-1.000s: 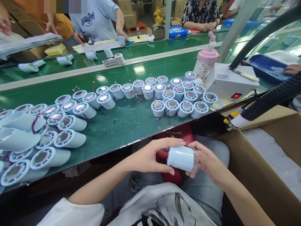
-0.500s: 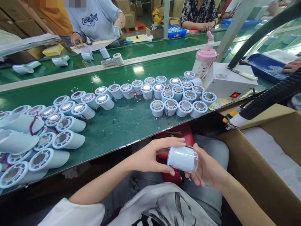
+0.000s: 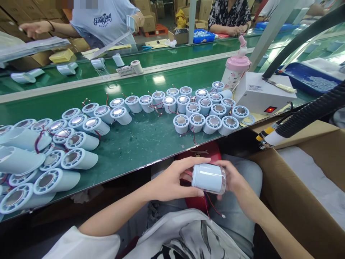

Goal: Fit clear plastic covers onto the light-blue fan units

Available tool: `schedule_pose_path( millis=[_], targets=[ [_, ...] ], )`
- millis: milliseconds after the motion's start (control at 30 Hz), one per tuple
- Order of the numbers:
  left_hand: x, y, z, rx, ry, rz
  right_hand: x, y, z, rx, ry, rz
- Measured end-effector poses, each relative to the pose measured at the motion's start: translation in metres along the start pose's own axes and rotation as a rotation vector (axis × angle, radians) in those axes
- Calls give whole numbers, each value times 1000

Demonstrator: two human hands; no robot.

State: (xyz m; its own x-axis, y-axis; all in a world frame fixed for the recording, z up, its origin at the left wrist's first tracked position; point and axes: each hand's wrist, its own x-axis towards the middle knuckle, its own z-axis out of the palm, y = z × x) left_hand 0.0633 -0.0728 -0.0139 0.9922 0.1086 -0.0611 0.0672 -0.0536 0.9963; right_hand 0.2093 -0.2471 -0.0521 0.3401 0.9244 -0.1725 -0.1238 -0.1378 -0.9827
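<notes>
i've got the pale blue plastic cylinder (image 3: 208, 177) over my lap below the worktop (image 3: 140, 140), left hand (image 3: 172, 180) and right hand (image 3: 234, 178) each closed on an end; looks light, stiff, smooth, so grip the barrel, not the thin red wires (image 3: 212, 207).

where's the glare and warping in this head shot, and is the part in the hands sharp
Head view: overhead lights glare on the glossy green conveyor belt; edges bow from wide-angle distortion; the pale blue plastic cylinder between left hand and right hand looks sharp.
</notes>
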Motion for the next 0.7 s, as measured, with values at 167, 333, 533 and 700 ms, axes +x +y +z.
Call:
schedule_pose_path(
  millis=[167,333,533,700],
  targets=[
    [-1,1,-1,-91,-18,-83,-7,3,-9,-601,10,-660],
    [1,0,-4,-42,-79,16,-8,-2,-6,-38,-45,-198],
    [3,-11,-3,-173,-125,-54,-10,1,-9,107,-19,46],
    [1,-29,5,-280,-122,-240,-5,11,4,117,-44,98]
  ],
)
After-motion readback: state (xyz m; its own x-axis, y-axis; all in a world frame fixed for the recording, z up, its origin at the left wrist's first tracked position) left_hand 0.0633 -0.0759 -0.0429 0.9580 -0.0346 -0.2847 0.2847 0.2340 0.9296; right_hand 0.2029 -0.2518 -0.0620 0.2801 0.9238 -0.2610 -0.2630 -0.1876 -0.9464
